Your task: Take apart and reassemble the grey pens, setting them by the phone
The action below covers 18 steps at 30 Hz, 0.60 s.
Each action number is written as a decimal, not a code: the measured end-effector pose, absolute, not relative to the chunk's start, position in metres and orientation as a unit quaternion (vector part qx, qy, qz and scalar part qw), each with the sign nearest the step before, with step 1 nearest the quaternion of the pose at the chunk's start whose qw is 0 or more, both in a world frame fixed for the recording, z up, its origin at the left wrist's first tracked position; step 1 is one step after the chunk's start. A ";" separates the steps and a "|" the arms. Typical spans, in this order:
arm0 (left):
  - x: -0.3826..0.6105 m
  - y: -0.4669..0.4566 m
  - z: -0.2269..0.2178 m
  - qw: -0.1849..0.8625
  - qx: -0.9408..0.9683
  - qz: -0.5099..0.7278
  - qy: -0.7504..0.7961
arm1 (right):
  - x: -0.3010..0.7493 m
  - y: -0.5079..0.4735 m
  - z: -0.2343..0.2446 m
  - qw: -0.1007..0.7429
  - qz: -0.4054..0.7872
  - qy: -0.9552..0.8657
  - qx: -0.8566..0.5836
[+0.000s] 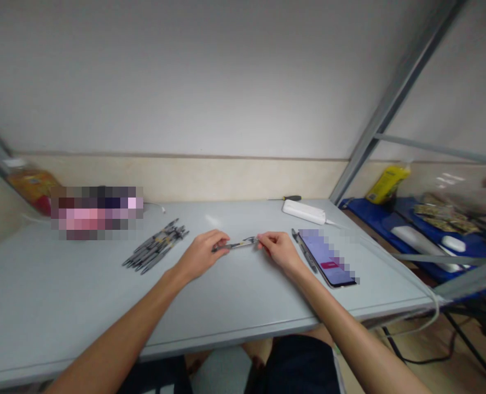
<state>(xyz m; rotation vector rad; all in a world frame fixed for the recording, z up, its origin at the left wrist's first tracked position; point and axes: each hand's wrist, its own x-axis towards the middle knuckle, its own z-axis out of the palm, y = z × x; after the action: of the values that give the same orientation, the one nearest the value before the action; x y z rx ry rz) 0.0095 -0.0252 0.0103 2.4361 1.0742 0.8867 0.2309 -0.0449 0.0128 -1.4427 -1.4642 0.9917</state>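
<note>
**Both hands on one pen, just left of the phone**

From my remote seat: L hand (202, 253) and R hand (279, 250) share one grey pen (238, 244), which lies roughly level between them, just left of the phone (329, 260). L fingers are curled narrow round the pen's left end, thumb on top. R thumb and forefinger pinch the right end, other fingers tucked in. I can't tell if the pen touches the table (82, 306) or sits just above it.

The phone lies flat, screen up and lit, near the R wrist. A spare pen (304, 250) lies alongside the phone's left edge. A pen pile (156, 246) sits well left of the phone, beyond the L hand. Behind the phone, toward the wall, are a white adapter block (304, 212) and then a screwdriver (288, 198) at the table's back edge. Right of the phone, off the table, a yellow packet (386, 183) stands on a blue surface.
</note>
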 end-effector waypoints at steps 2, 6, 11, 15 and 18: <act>0.007 -0.024 0.011 0.131 0.869 0.295 0.375 | 0.236 -0.045 0.011 0.428 0.422 -0.550 -0.580; 0.012 -0.027 0.012 0.031 0.895 0.263 0.359 | 0.239 -0.048 0.006 0.449 0.489 -0.502 -0.554; 0.017 -0.030 0.011 -0.066 0.909 0.206 0.356 | 0.239 -0.050 0.011 0.420 0.572 -0.457 -0.537; 0.017 -0.030 0.010 -0.065 0.913 0.212 0.342 | 0.240 -0.055 0.022 0.347 0.415 -0.603 -0.586; 0.021 -0.032 0.009 -0.043 0.918 0.217 0.330 | 0.234 -0.064 0.030 0.302 0.173 -0.744 -0.571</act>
<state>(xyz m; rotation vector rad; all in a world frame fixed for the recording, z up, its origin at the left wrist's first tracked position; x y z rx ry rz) 0.0214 -0.0319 0.0089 2.9646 1.0647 0.7002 0.2339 -0.0635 0.0295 -1.5137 -1.9733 0.4588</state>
